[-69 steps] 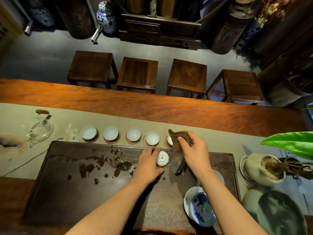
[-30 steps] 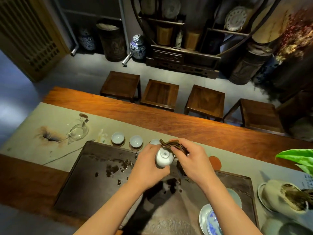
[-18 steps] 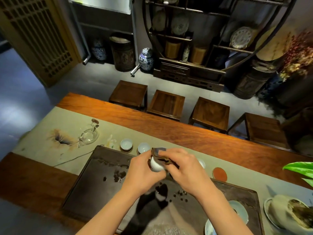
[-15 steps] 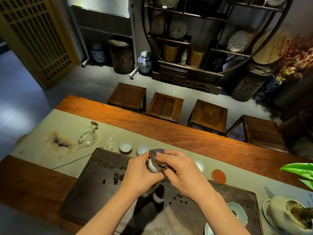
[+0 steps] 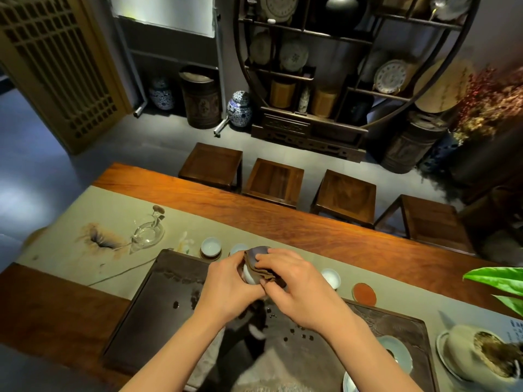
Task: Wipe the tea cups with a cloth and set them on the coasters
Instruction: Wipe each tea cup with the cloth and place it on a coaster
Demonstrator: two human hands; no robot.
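Note:
My left hand [image 5: 229, 287] grips a small white tea cup [image 5: 248, 274] above the dark tea tray [image 5: 158, 315]. My right hand [image 5: 294, 290] presses a brown cloth [image 5: 261, 264] over and into that cup, hiding most of it. White cups sit on round coasters along the tray's far edge: one at the left [image 5: 210, 247], a second partly behind the cloth [image 5: 237, 248], a third to the right of my hands [image 5: 331, 277]. An orange-red coaster [image 5: 364, 292] lies bare at the right end of the row.
A glass pitcher [image 5: 148, 233] stands on the grey table runner [image 5: 70, 230] at the left. A lidded bowl [image 5: 394, 353] sits on the tray's right, a tipped ceramic pot [image 5: 478, 353] and green leaves [image 5: 498, 281] further right. Several stools [image 5: 273, 182] line the table's far side.
My left hand lifted the cup off the tray. My right hand brought the cloth onto it and now wraps it over the cup's mouth. The view has tilted upward.

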